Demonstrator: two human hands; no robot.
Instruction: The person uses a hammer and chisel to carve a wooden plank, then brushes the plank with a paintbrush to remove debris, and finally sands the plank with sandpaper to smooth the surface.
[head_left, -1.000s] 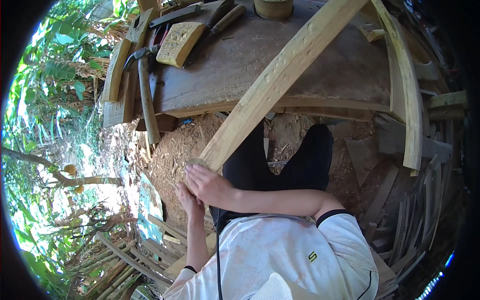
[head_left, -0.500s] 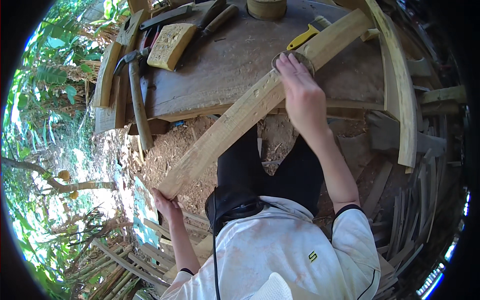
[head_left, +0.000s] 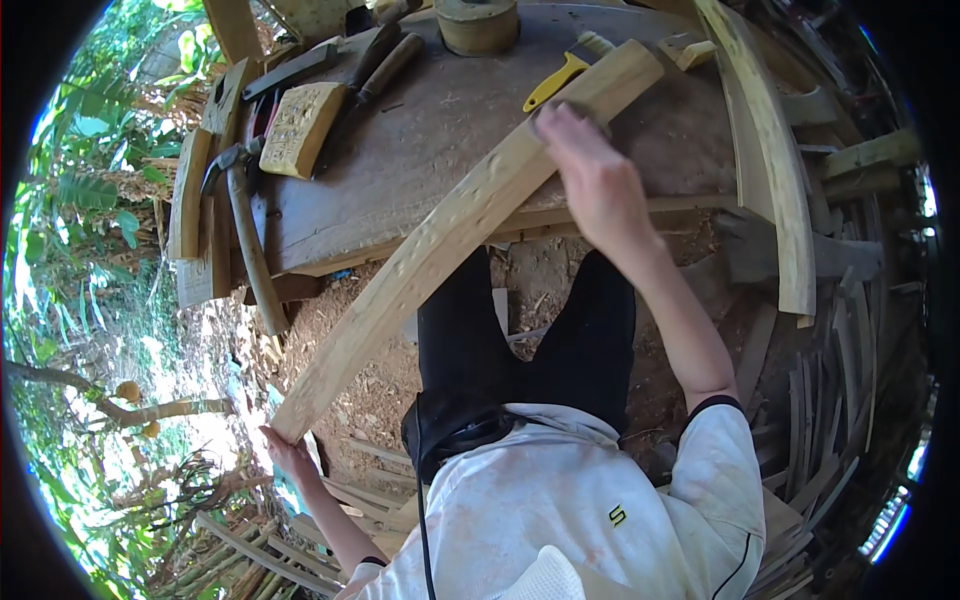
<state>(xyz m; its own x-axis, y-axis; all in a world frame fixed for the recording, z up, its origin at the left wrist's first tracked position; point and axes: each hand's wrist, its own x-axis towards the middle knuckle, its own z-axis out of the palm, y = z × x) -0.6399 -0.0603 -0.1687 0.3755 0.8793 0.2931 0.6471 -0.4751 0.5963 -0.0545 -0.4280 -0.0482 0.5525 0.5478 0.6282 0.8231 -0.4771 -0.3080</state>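
A long, pale wooden plank with pitted marks lies slantwise, its upper part resting over the workbench and its lower end reaching out past the bench edge. My left hand grips that lower left end. Near the far end, my right hand presses a round, dark, flat disc against the plank's face; the fingers are blurred and cover most of the disc. Just beyond the plank lies a brush with a yellow handle.
On the bench's left are a claw hammer, a carved wooden block, and several wooden-handled tools. A round wooden piece stands at the back. A curved board leans at the right; wood strips lie beyond it.
The plank has shifted toward the lower left relative to the bench. My right hand has slid with the disc along it toward the far end. The whole view has also shifted slightly.
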